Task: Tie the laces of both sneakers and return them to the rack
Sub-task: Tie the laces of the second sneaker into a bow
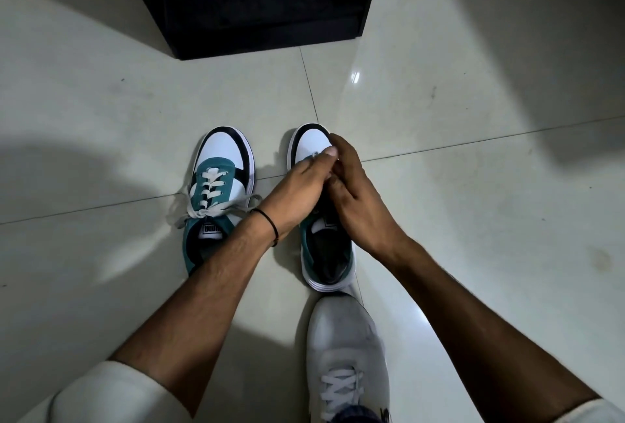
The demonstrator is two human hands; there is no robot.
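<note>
While the left sneaker (216, 199) sits tied, both hands (324, 182) pinch laces over the right sneaker (324, 246), toe toward the rack (250, 3).

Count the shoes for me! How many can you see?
3. One teal sneaker sits on the floor at the left, one teal sneaker is under both hands beside it, and a grey shoe is on the person's foot, nearest the camera.
</note>
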